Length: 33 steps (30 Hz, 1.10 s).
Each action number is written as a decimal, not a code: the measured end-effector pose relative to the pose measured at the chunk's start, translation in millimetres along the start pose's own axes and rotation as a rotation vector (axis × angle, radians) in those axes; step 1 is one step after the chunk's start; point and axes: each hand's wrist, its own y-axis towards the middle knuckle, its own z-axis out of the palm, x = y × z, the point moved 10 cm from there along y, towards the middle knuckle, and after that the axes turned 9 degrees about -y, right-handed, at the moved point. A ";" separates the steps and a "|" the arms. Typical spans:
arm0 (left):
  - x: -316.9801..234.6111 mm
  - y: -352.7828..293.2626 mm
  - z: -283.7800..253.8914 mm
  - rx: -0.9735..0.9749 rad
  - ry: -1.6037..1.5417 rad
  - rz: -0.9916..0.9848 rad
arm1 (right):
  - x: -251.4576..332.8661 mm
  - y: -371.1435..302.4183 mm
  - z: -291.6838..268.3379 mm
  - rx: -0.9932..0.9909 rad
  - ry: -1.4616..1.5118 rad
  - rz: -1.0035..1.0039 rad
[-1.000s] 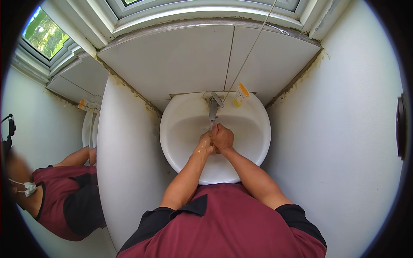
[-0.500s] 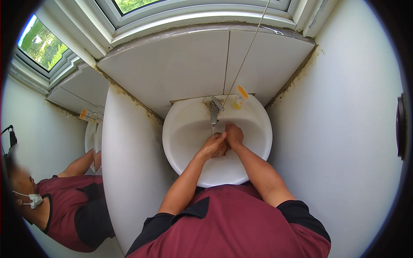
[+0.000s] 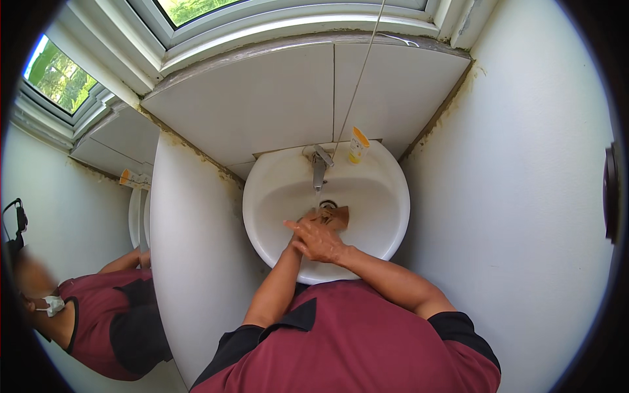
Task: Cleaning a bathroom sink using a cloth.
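Observation:
Both of my hands are wet and together in a white washbasin. My right hand lies across my left hand and wrist, with fingers stretched out to the left. My left hand is partly covered by it; its far part reaches flat past the right hand, beside the dark drain, blurred, and no separate fingers can be made out. Nothing held shows in either hand. Just above them stands the metal tap, a thin stream of water falling from its spout.
A yellow-and-white squeeze tube stands on the basin's back right rim. A thin cord runs down behind the tap. A mirror on the left reflects a person in maroon and black. A white wall rises close on the right; a window is behind.
My right hand has come down and to the left, from beside the left hand to across it. The drain shows more now. The whole view has shifted slightly.

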 end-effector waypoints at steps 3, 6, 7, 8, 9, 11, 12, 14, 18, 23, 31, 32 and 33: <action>16.8 0.5 -4.7 -0.158 -0.205 0.115 | 5.4 -8.2 14.1 0.040 0.365 0.001; 25.1 0.8 -18.0 -0.264 -0.339 0.194 | -44.1 -30.0 59.6 0.310 0.894 0.427; 27.9 1.0 -22.7 -0.274 -0.361 0.155 | -63.1 -51.5 82.8 0.478 1.039 0.691; 18.0 -1.0 -26.0 -0.271 -0.377 0.200 | -80.6 -55.2 78.8 0.393 1.015 0.716; 7.9 -2.5 -29.6 -0.262 -0.391 0.204 | -100.5 -62.3 77.1 0.331 0.973 0.797; -26.1 -15.0 -33.0 -0.219 -0.241 0.233 | -126.5 -59.4 54.6 0.083 0.734 0.744; -49.1 -20.6 -31.5 -0.183 -0.078 0.264 | -130.6 -48.3 31.8 -0.090 0.530 0.616; -94.5 -27.6 -24.3 -0.109 0.252 0.328 | -131.2 -36.6 17.0 -0.219 0.457 0.519; -162.4 -44.6 -27.6 -0.130 0.383 0.497 | -133.0 -32.9 66.5 0.054 1.183 0.823; -162.1 -56.2 -34.4 0.019 0.295 0.468 | -128.8 -38.5 79.3 0.049 1.594 1.035; -121.1 -51.0 -38.8 0.068 0.299 0.446 | -151.8 2.7 90.1 0.032 1.434 0.830; -106.8 -47.7 -43.5 0.132 0.299 0.409 | -154.0 8.4 90.1 0.082 1.279 0.773; -96.7 -45.2 -52.8 0.175 0.296 0.425 | -166.5 6.8 86.4 0.048 1.106 0.815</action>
